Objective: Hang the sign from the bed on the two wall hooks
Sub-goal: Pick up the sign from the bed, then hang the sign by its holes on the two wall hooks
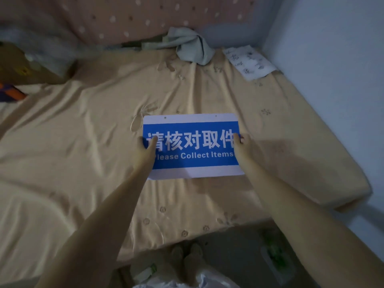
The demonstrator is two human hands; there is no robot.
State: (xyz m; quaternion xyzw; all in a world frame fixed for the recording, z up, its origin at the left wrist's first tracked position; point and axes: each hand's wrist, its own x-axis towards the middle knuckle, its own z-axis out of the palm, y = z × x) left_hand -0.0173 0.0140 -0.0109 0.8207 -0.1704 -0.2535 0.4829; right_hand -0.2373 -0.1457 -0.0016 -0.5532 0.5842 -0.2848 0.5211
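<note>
A blue and white sign (pixel 193 146) with Chinese characters and the words "Please Collect Items" lies over the beige sheet of the bed (pixel 83 125). Two small holes show along its white top strip. My left hand (pixel 146 149) grips the sign's left edge, thumb on top of the blue area. My right hand (pixel 241 145) grips the right edge the same way. The wall hooks are not in view.
A crumpled grey cloth (pixel 191 45) and a white paper with handwriting (pixel 250 62) lie near the head of the bed. A pale wall (pixel 332 69) runs along the right side. A cardboard box (pixel 22 65) sits at far left. Bags and litter lie on the floor by my feet.
</note>
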